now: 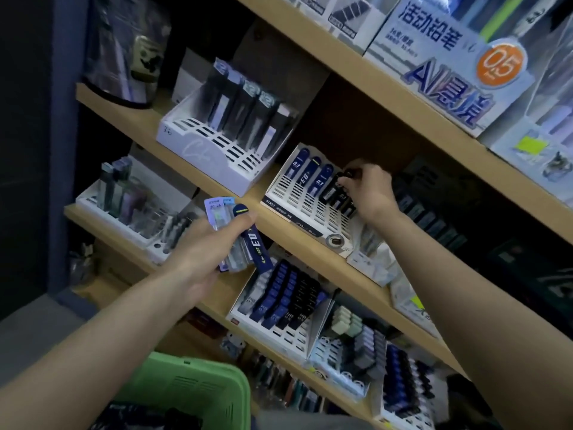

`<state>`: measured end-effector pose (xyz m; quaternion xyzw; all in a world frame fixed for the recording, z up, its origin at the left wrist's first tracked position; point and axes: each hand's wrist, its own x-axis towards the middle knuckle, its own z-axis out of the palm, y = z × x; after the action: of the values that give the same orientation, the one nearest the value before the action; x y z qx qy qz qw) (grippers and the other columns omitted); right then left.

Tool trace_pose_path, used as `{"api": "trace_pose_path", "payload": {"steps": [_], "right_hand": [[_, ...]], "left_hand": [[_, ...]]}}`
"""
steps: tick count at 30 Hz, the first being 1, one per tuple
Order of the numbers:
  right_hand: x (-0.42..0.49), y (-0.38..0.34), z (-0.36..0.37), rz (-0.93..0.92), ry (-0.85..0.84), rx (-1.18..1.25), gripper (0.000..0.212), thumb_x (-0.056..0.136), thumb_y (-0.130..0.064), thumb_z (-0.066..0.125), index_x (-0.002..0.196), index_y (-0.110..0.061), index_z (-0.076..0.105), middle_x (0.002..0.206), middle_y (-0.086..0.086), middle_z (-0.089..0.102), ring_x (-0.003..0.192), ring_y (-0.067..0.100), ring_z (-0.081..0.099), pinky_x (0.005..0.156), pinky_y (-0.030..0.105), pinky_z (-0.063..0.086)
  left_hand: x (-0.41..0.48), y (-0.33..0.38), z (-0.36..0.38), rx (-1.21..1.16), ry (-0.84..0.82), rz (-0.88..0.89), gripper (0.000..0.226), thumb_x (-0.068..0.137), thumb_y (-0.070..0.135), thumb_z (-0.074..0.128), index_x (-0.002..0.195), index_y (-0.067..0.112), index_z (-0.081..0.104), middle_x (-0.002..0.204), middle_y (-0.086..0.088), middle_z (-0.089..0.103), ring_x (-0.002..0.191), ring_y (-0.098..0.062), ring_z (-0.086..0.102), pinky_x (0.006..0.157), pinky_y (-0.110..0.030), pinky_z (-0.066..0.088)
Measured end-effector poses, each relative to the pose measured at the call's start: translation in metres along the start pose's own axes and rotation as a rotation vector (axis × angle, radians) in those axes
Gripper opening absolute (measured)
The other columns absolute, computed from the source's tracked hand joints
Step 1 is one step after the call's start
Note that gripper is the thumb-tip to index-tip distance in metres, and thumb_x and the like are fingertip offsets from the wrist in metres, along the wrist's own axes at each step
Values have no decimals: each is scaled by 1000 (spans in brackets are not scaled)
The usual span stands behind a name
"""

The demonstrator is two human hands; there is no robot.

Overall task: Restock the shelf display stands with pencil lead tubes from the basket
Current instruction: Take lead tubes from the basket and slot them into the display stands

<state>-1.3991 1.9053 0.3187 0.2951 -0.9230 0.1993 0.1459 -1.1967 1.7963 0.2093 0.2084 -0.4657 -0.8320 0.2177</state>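
Note:
My left hand [204, 246] grips a small bunch of pencil lead tubes [245, 240]: a dark blue one marked 0.3 and a few clear, lilac-labelled ones. It hovers in front of the middle shelf edge. My right hand [369, 189] reaches into a white slotted display stand [297, 197] on the middle shelf and pinches a black lead tube [333, 189] at the stand's right side. Three blue 0.3 tubes [310, 175] stand in the stand's back row. The green basket [198, 386] sits low at the bottom, below my left forearm.
Another white stand [198, 147] with dark tubes sits left on the same shelf. The lower shelf holds a stand of blue and black tubes [282, 299] and eraser trays [344, 336]. A large 0.5 pencil box [449, 60] fills the top shelf.

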Motion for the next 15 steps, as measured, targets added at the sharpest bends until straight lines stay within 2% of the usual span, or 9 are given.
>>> {"api": "trace_pose_path", "payload": {"steps": [3,6,10,13,15], "right_hand": [[4,2,0,33,-41,-11,29,94,-28,57,118,-11,61,102,7,67,90,22,64,87,42,53],[4,5,-5,22,-74,7,30,95,-28,55,122,-14,60,105,5,66,96,20,63,90,41,52],[3,4,-6,-5,-119,24,31,98,-27,50,126,-15,55,110,0,63,100,16,61,93,36,50],[9,4,-5,15,-135,-48,30,99,-29,46,120,-11,57,105,4,64,96,19,61,91,42,50],[11,3,-4,14,-148,-90,30,100,-26,44,123,-11,56,109,6,64,98,21,61,92,43,49]], "left_hand": [[5,-1,-1,-4,30,-14,21,86,32,66,93,12,65,84,-7,68,70,-19,64,55,-26,45],[8,1,2,-40,50,-30,16,86,32,66,89,16,64,86,-6,67,72,-19,63,60,-29,46],[7,4,9,-109,35,-33,11,87,28,64,84,18,61,79,-2,66,68,-17,63,66,-30,49],[5,3,11,-105,24,-33,10,87,26,64,86,16,62,78,-1,66,67,-15,63,68,-31,51],[4,1,10,-96,17,-40,11,87,26,64,88,15,62,81,-4,66,70,-17,63,73,-35,51]]}}
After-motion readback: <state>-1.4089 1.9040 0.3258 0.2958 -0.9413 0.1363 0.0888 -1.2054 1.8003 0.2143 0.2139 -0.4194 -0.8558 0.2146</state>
